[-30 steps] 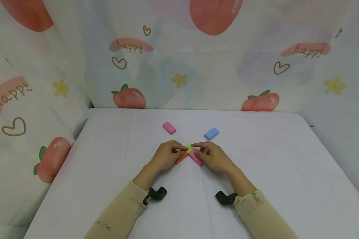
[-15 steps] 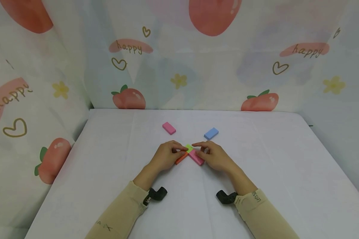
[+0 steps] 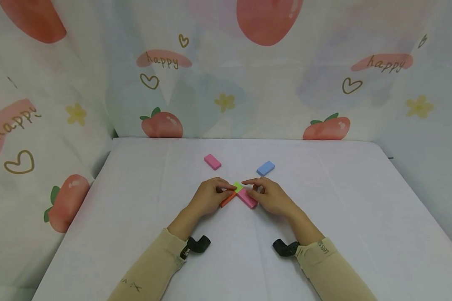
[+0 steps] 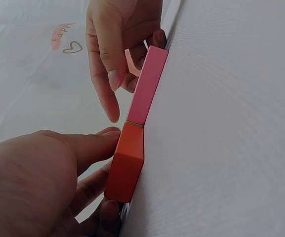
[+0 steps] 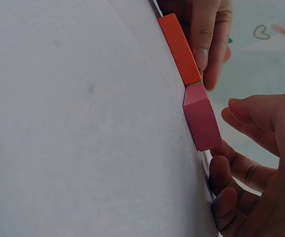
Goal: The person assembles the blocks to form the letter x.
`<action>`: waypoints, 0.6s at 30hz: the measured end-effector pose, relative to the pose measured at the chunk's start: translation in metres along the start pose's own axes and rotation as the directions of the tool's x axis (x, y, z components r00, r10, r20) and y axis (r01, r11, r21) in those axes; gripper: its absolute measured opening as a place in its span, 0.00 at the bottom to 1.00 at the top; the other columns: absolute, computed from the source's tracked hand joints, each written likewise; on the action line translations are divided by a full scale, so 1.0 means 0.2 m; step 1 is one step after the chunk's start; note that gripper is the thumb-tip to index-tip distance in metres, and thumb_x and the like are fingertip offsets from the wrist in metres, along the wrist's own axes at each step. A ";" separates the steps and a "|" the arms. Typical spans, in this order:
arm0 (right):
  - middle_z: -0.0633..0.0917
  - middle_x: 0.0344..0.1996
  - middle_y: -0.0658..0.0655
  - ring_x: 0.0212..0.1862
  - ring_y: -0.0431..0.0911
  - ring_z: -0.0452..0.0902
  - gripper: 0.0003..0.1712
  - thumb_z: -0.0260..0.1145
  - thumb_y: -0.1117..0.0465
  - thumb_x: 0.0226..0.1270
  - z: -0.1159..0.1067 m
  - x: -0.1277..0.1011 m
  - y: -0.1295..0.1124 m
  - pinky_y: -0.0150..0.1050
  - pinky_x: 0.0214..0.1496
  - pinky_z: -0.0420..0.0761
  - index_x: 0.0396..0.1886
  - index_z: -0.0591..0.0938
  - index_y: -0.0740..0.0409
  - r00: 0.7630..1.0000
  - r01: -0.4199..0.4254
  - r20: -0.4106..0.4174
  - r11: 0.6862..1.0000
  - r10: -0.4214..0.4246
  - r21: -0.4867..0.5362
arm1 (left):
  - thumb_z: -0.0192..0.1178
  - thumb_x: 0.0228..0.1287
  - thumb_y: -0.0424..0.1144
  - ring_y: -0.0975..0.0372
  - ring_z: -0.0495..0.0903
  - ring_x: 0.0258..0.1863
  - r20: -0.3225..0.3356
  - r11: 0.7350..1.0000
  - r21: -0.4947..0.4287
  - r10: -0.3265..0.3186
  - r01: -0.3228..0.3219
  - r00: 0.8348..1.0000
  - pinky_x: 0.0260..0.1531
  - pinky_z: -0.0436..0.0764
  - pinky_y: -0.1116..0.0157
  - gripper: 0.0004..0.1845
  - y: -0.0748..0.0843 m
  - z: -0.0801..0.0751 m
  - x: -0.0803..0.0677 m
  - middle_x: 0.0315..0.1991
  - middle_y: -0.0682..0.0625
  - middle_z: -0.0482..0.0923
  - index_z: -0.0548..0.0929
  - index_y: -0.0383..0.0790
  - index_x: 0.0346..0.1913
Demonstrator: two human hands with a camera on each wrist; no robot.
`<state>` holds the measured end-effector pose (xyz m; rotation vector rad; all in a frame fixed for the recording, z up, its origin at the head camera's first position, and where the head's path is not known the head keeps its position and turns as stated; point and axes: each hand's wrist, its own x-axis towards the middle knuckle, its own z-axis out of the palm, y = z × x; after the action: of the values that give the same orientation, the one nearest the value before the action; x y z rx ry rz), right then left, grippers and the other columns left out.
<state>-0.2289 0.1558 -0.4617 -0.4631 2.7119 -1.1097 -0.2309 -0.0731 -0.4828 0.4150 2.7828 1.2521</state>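
Three small rectangular blocks meet in front of me in the head view: an orange block (image 3: 228,199), a pink block (image 3: 247,198) and a yellow-green block (image 3: 238,187) behind them. My left hand (image 3: 208,195) holds the orange block, its thumb along the top edge and other fingers at the outer side. Its index finger reaches the yellow-green block. My right hand (image 3: 273,196) is beside the pink block, fingers loosely bent near its outer end. In the right wrist view the right thumb (image 5: 251,109) stands apart from the pink block.
Farther back on the white-covered table (image 3: 143,179) lie another pink block (image 3: 212,161) on the left and a blue block (image 3: 265,168) on the right. A printed cloth (image 3: 263,92) stands behind the table's far edge. Black wrist cameras stick inward from both sleeves.
My right thumb has drawn back slightly to the right over the pink block. The left hand and the blocks keep their places.
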 end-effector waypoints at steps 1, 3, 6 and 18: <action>0.77 0.38 0.51 0.35 0.46 0.70 0.17 0.63 0.52 0.69 0.00 0.00 0.00 0.38 0.34 0.71 0.56 0.81 0.37 1.000 -0.004 0.001 1.000 0.004 0.000 | 0.65 0.63 0.46 0.66 0.75 0.38 0.001 1.000 0.001 0.002 -0.002 1.000 0.38 0.76 0.67 0.08 0.00 0.00 0.00 0.43 0.64 0.81 0.88 0.62 0.44; 0.77 0.38 0.50 0.35 0.45 0.70 0.17 0.63 0.52 0.69 0.00 0.00 0.00 0.38 0.34 0.71 0.56 0.81 0.36 1.000 -0.013 0.003 1.000 0.013 0.001 | 0.65 0.63 0.46 0.66 0.75 0.38 0.001 1.000 0.004 0.008 -0.008 1.000 0.38 0.76 0.67 0.08 -0.01 0.00 0.00 0.43 0.64 0.81 0.88 0.62 0.44; 0.77 0.38 0.51 0.36 0.46 0.70 0.17 0.63 0.52 0.69 0.00 0.00 0.00 0.38 0.35 0.71 0.57 0.81 0.37 1.000 -0.016 0.008 1.000 0.016 0.000 | 0.65 0.63 0.46 0.66 0.75 0.38 0.001 1.000 0.006 0.010 -0.010 1.000 0.38 0.76 0.67 0.08 -0.01 0.01 0.00 0.43 0.64 0.81 0.88 0.62 0.44; 0.77 0.38 0.50 0.37 0.46 0.71 0.17 0.63 0.51 0.69 0.00 0.00 0.00 0.39 0.35 0.72 0.57 0.81 0.36 1.000 -0.025 0.011 1.000 0.025 -0.008 | 0.66 0.62 0.47 0.66 0.75 0.38 0.006 1.000 0.003 0.005 -0.005 1.000 0.37 0.75 0.67 0.08 0.00 0.00 0.00 0.43 0.63 0.81 0.89 0.62 0.44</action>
<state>-0.2290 0.1553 -0.4615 -0.4346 2.7058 -1.0872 -0.2311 -0.0734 -0.4833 0.4251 2.7809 1.2451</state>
